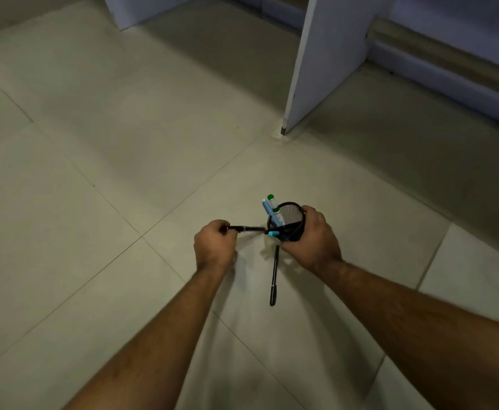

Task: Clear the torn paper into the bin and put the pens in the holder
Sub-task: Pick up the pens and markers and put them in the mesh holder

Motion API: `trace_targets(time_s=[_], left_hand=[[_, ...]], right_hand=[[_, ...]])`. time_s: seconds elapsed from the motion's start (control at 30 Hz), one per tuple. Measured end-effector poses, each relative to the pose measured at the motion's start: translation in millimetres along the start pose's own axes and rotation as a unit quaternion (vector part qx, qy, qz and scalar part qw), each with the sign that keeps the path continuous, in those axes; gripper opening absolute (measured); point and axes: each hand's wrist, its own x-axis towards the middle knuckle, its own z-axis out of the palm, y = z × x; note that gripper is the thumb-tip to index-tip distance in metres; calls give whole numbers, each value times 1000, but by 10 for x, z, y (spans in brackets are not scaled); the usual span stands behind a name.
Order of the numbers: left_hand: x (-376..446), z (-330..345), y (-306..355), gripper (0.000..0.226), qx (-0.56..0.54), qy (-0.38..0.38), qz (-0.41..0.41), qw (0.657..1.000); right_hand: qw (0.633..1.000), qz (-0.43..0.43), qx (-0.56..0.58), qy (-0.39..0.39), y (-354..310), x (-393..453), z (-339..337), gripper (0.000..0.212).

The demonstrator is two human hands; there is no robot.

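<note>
Head view, pen step underway. Left hand (214, 242) fisted round black pen (246, 229), fingers closed on it, tip aimed right at holder rim. Second black pen (274, 276) lying on floor (94, 143), just below holder. Mesh holder (291, 216) tilted toward left, couple of markers (273, 211) already inside; right hand (311, 241) wrapped round its side, fingers closed on it. Next, I reckon: slide pen in, let go, grab floor one. No torn paper or bin in sight.

A pen holder (290, 221) with markers (273, 213) in it sits on the floor (124, 173); one pen (274, 276) lies at its 6 o'clock, another pen (246, 229) at 9 o'clock.
</note>
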Motion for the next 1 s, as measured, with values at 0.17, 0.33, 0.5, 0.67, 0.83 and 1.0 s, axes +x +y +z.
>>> trace_targets(time_s=[0.17, 0.33, 0.5, 0.67, 0.83, 1.0], left_hand=[[52, -166, 301, 9, -216, 44, -14, 975], [96, -328, 550, 18, -272, 18, 39, 961], [31, -232, 631, 14, -259, -13, 77, 963], [-25, 46, 656, 22, -86, -98, 190, 973], [-105, 150, 551, 11, -199, 62, 86, 974], [-334, 495, 205, 15, 22, -155, 7, 988]], right_hand=[[998, 27, -47, 30, 35, 86, -64, 75], [998, 44, -20, 37, -122, 152, -14, 77], [998, 52, 12, 36, -152, 133, 43, 79], [997, 44, 59, 19, -171, 109, 38, 83], [994, 75, 83, 18, -33, 63, -57, 85], [992, 86, 87, 23, 107, -1, -151, 77]])
